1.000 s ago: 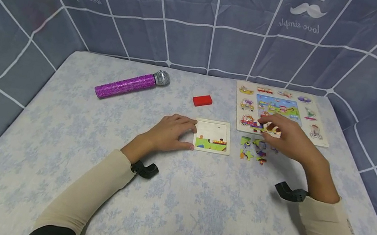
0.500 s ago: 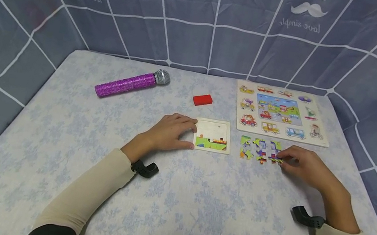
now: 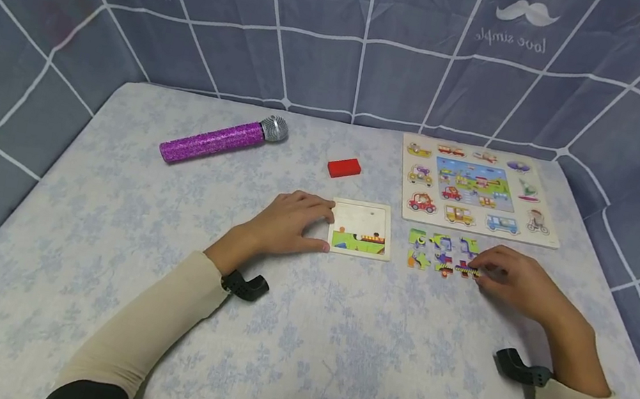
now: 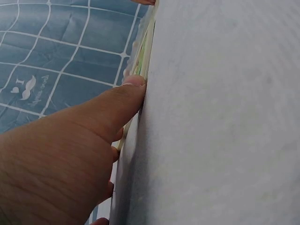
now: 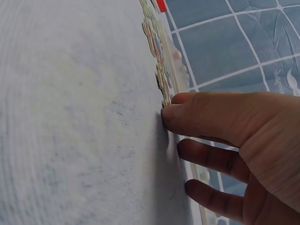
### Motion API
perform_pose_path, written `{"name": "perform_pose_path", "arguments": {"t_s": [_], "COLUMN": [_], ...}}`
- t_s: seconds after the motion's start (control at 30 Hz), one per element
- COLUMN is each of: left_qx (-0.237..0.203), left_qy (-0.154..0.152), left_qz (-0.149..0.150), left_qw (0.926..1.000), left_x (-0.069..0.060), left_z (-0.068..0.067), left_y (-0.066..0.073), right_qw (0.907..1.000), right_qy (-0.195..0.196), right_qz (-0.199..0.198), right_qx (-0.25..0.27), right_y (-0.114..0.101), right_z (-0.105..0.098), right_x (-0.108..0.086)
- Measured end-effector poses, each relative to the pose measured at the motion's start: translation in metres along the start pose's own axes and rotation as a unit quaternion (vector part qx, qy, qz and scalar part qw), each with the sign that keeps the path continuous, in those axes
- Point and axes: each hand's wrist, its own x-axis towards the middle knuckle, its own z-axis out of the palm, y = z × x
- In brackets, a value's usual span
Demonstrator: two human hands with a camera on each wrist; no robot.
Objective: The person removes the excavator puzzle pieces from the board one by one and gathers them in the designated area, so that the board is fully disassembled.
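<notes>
In the head view, my left hand (image 3: 293, 223) holds the left side of a small wooden puzzle tray (image 3: 363, 207). Its thumb lies at the lower left corner and its index fingertip higher on the same side. Part of a green picture with a train shows along the tray's bottom. My right hand (image 3: 518, 282) pinches a jigsaw piece (image 3: 463, 269) between thumb and forefinger, at the right end of several loose jigsaw pieces (image 3: 442, 242) laid in two rows. From the right wrist, the thumb (image 5: 183, 117) covers most of that piece, and the other fingers are bent.
Behind the loose pieces lies a larger vehicle puzzle board (image 3: 546, 234). A red block (image 3: 344, 167) rests behind the tray. Farther left is a purple glitter microphone (image 3: 214, 145). Blue-grey gridded cloth (image 3: 321, 76) walls in the table's back and sides.
From over the front edge of the vehicle board, my right hand has come down and right to the end of the loose pieces, where it stays. My left hand keeps its place on the tray.
</notes>
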Motion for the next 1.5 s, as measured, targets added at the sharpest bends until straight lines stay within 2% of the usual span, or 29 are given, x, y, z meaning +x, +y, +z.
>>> {"name": "perform_pose_path", "arguments": {"t_s": [0.13, 0.23, 0.33, 0.43, 0.53, 0.67, 0.8, 0.93, 1.1, 1.37, 1.5], "left_qx": [0.000, -0.001, -0.001, -0.001, -0.001, -0.004, -0.004, -0.005, -0.005, -0.006, -0.006], "left_qy": [-0.003, -0.004, -0.004, -0.002, -0.001, 0.000, -0.003, -0.003, -0.002, -0.003, -0.006], "left_qz": [0.000, 0.000, -0.001, 0.000, 0.000, -0.002, -0.001, 0.004, 0.005, 0.001, -0.002], "left_qw": [1.0000, 1.0000, 1.0000, 1.0000, 1.0000, 1.0000, 1.0000, 1.0000, 1.0000, 1.0000, 1.0000], "left_x": [0.000, 0.000, 0.000, 0.000, -0.001, -0.002, -0.001, 0.000, -0.001, -0.001, 0.000], "left_z": [0.001, 0.000, -0.001, -0.003, -0.003, -0.003, -0.002, -0.001, -0.002, -0.002, -0.001], "left_y": [0.001, 0.002, 0.003, 0.003, 0.002, 0.000, -0.002, -0.002, -0.001, -0.001, -0.001], "right_qw": [0.9999, 0.9990, 0.9970, 0.9969, 0.9973, 0.9945, 0.9901, 0.9865, 0.9837, 0.9785, 0.9762], "right_qy": [0.005, 0.035, 0.070, 0.069, 0.038, -0.034, -0.113, -0.158, -0.179, -0.192, -0.197], "right_qz": [0.013, 0.028, 0.033, 0.018, 0.000, -0.002, -0.016, -0.029, -0.017, 0.008, 0.019], "right_qx": [0.006, 0.003, 0.009, 0.032, 0.063, 0.099, 0.081, 0.029, 0.010, 0.075, 0.088], "right_y": [-0.001, -0.003, -0.009, -0.019, -0.034, -0.068, -0.106, -0.125, -0.129, -0.129, -0.130], "right_z": [0.000, -0.001, -0.002, 0.000, 0.005, 0.017, 0.035, 0.051, 0.063, 0.065, 0.063], "right_x": [-0.003, -0.002, 0.006, 0.020, 0.041, 0.083, 0.126, 0.152, 0.163, 0.164, 0.163]}}
